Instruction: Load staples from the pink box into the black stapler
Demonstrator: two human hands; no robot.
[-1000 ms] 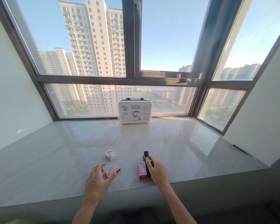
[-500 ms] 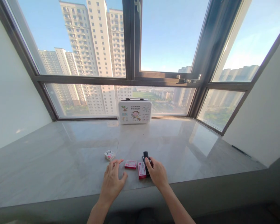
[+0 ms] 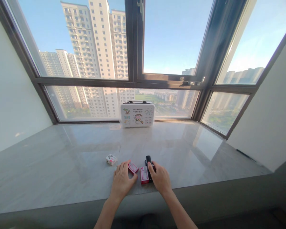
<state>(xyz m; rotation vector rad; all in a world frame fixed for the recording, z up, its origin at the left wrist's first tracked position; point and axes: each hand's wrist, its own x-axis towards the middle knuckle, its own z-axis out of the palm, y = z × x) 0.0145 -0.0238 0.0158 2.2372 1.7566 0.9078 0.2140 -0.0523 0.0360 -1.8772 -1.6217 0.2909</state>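
Note:
My left hand (image 3: 122, 179) is curved round a small pink-and-white box (image 3: 133, 167), with thumb and fingers at its opposite ends; the box lies turned at an angle on the sill. My right hand (image 3: 161, 178) is closed on a black stapler (image 3: 148, 158), which lies lengthwise away from me. Against the stapler's left side sits a second pink-and-white box (image 3: 144, 174). Left of and beyond my left hand stands a small white box (image 3: 111, 159) with a dark picture and pink marks on it.
A white case (image 3: 137, 115) with cartoon prints and a black handle stands upright against the window. All of these things rest on a glossy grey stone sill (image 3: 62, 171), whose front edge runs just below my hands. A window handle (image 3: 193, 82) juts from the frame.
My left hand has moved right and closed round the pink-and-white box, which has turned from level to slanted. My right hand stays on the stapler.

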